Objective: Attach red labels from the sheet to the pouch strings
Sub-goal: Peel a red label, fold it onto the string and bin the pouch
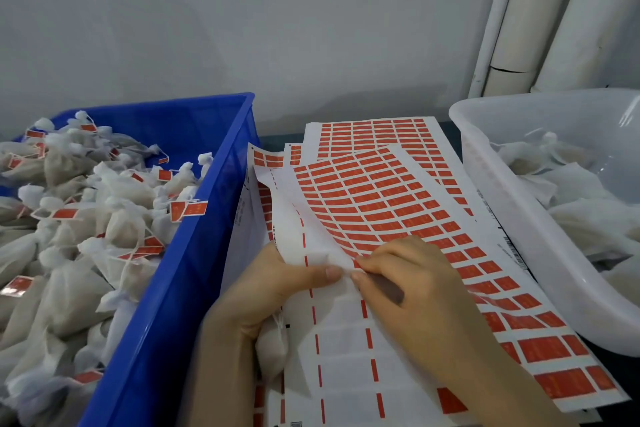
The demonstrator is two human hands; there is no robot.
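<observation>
A sheet of red labels [377, 204] lies on top of a stack in the middle, its left part stripped to white backing. My left hand [266, 291] holds a white pouch [272, 354] in the palm while its thumb presses on the sheet's bare backing. My right hand [412, 291] pinches at the edge of a red label [356, 263] on the sheet, right beside the left thumb tip. The pouch's string [281, 322] shows just under the left hand.
A blue crate [194, 253] on the left is piled with white pouches [86, 218] carrying red labels. A translucent white tub [512, 218] on the right holds unlabeled pouches. More label sheets [381, 132] lie underneath. White cardboard tubes [540, 17] lean against the wall at back right.
</observation>
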